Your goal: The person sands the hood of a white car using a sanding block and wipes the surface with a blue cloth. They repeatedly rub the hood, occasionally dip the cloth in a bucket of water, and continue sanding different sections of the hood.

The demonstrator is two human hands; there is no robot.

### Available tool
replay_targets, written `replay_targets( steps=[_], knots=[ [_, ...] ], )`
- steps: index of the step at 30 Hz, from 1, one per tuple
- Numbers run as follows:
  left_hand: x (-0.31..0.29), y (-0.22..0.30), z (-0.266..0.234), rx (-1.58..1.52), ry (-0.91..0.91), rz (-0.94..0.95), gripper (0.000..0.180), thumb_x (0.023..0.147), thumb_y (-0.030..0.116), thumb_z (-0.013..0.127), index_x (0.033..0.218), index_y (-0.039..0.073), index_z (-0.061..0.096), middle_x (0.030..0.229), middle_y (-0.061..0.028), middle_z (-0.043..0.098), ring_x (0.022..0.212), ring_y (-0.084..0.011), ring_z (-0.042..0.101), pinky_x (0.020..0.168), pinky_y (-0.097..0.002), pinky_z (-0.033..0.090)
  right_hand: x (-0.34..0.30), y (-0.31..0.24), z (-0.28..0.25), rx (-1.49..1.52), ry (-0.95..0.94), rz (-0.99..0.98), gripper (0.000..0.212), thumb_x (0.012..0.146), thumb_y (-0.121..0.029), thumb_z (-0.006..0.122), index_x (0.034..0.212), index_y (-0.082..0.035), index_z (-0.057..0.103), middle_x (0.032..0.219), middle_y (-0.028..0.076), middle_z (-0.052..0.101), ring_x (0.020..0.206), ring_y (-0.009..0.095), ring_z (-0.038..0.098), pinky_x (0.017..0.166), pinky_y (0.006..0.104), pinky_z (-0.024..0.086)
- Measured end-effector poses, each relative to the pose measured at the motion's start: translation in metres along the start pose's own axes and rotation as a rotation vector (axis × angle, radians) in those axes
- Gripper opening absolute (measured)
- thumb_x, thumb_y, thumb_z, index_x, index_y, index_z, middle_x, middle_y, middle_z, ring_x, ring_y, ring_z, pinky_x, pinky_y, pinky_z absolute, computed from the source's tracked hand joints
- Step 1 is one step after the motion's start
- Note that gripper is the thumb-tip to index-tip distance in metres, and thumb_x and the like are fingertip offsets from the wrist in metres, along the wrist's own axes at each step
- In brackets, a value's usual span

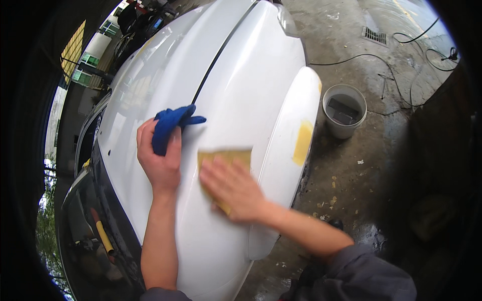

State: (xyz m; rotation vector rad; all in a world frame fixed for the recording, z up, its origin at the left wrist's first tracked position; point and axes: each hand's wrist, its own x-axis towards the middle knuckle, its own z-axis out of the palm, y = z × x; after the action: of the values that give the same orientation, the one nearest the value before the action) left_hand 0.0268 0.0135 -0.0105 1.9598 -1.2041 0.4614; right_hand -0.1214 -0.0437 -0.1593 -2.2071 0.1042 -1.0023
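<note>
Head view, and we're looking down past our grey sleeve [371, 273] onto white bodywork [241, 100]. Our right hand [231, 188] lies flat, fingers close together, over a yellow-brown sheet [238, 153]; it covers, rather than pinches. The sheet is directly under that palm, its far edge showing beyond the fingertips, which point up and to the left across it. With the hand blurred and hiding so much, we can't tell which side is longer. Our left hand [159, 163], to the sheet's left and a little farther out, pinches a bunched blue cloth [170, 125] between thumb and fingers; the right is clearly nearer the sheet. Beneath both runs a smooth, glossy curve, a dark seam [221, 52] reaching almost to the cloth. Rightward, a yellow patch [303, 143] marks the white flared edge. Past that, we've got a pale bucket [339, 131] on stained concrete [321, 45], a dark cable [369, 54] and, farther off, a floor grate [375, 35].
</note>
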Motion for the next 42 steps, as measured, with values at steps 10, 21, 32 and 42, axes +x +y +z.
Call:
replay_targets(
  steps=[10, 21, 32, 42],
  knots=[
    [0.004, -0.009, 0.001, 0.005, 0.003, 0.024, 0.029, 0.096, 0.02, 0.083, 0.116, 0.002, 0.072, 0.114, -0.0084, 0.068, 0.1, -0.0224, 0.068, 0.091, -0.0352, 0.055, 0.024, -0.007, 0.015, -0.105, 0.176, 0.238, 0.075, 0.104, -0.037, 0.059, 0.167, -0.004, 0.037, 0.176, 0.017, 0.035, 0.163, 0.035, 0.029, 0.134, 0.0522, 0.015],
    [0.009, -0.005, 0.008, 0.108, -0.003, 0.096, 0.032, 0.094, 0.028, 0.086, 0.114, 0.005, 0.076, 0.11, -0.0107, 0.071, 0.098, -0.0248, 0.07, 0.09, -0.0352, 0.056, 0.066, 0.074, -0.002, 0.012, 0.487, 0.257, 0.072, 0.099, -0.021, 0.068, 0.165, -0.004, 0.043, 0.174, 0.02, 0.036, 0.161, 0.04, 0.031, 0.133, 0.0515, 0.021],
    [0.019, 0.018, 0.012, 0.164, -0.05, 0.153, 0.026, 0.094, 0.022, 0.084, 0.112, 0.005, 0.075, 0.113, -0.0094, 0.069, 0.1, -0.0236, 0.069, 0.092, -0.0351, 0.055, 0.084, 0.114, -0.049, 0.161, 0.49, 0.319, 0.068, 0.107, -0.032, 0.056, 0.166, -0.002, 0.038, 0.175, 0.021, 0.034, 0.163, 0.041, 0.028, 0.135, 0.0494, 0.016],
    [0.013, 0.009, 0.013, 0.164, -0.105, 0.181, 0.024, 0.094, 0.016, 0.084, 0.113, 0.006, 0.073, 0.118, -0.0106, 0.069, 0.107, -0.0263, 0.068, 0.096, -0.0358, 0.054, 0.015, 0.045, -0.007, 0.05, 0.255, 0.116, 0.078, 0.102, -0.034, 0.063, 0.17, -0.009, 0.034, 0.178, 0.016, 0.029, 0.167, 0.036, 0.023, 0.134, 0.0564, 0.014]
  ],
)
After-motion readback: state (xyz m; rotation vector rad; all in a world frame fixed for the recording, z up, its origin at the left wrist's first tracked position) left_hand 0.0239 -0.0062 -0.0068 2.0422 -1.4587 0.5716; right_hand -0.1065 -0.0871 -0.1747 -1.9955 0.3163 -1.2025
